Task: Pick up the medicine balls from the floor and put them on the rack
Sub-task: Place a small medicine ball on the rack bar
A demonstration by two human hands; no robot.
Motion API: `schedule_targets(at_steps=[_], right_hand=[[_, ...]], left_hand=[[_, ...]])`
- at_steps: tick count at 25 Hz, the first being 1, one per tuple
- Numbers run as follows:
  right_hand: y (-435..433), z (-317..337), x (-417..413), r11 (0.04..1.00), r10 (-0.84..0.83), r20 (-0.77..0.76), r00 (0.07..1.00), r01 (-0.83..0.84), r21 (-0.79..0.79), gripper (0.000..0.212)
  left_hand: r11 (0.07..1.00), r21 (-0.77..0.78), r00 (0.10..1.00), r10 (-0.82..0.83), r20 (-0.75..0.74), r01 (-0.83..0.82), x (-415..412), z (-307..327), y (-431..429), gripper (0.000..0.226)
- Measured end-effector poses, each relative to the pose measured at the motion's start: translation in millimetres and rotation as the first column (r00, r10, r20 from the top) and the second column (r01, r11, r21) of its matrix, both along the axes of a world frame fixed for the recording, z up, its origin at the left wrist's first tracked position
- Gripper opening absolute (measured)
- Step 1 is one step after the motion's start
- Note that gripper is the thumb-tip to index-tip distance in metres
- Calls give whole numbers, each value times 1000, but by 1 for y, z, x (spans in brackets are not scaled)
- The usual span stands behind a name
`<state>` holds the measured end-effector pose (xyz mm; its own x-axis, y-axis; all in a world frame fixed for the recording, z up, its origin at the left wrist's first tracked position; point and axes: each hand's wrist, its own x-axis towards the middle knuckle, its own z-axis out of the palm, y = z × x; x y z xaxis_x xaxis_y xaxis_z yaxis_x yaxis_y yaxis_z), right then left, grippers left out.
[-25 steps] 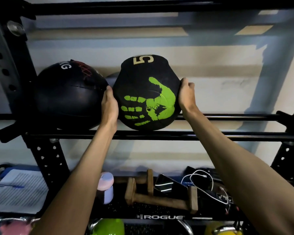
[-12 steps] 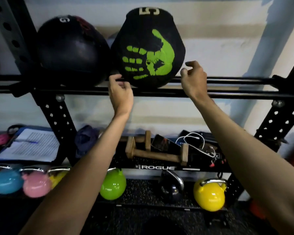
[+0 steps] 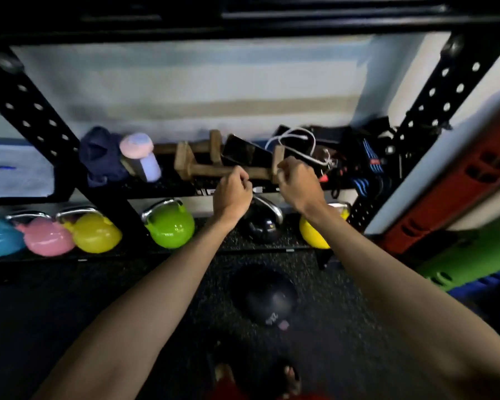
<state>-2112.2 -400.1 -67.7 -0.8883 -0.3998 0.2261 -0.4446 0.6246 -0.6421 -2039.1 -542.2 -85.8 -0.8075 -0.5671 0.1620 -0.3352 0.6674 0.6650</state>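
**Hands free, next ball underfoot**

Bare toes [image 3: 290, 376] at the bottom edge; just ahead, one dark medicine ball [image 3: 267, 301] sits on the black floor [image 3: 113, 298], untouched; above it the left hand [image 3: 233, 192] and right hand [image 3: 298, 186] hang side by side, fingers loosely curled, holding nothing; a second ago they steadied a ball on the upper rails of the rack [image 3: 32, 111], so that one counts as placed; kettlebells [image 3: 169, 226] line the low shelf beyond; likely next: stoop for the floor ball.
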Motion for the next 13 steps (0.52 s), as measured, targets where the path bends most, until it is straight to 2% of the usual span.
schedule_targets(at_steps=[2, 6, 10, 13], right_hand=[[17, -47, 8, 995, -42, 105, 994, 33, 90, 26], [49, -146, 35, 976, -128, 315, 940, 64, 206, 23], [72, -244, 67, 950, -242, 531, 812, 87, 300, 23], [82, -322, 85, 932, -324, 637, 700, 118, 344, 30]], left_hand=[[998, 2, 985, -66, 162, 66, 7, -40, 20, 12], [988, 51, 908, -153, 390, 144, 19, -126, 43, 12], [970, 139, 740, -241, 629, 198, 33, -226, 49, 14], [951, 215, 631, -309, 712, 223, 35, -306, 51, 16]])
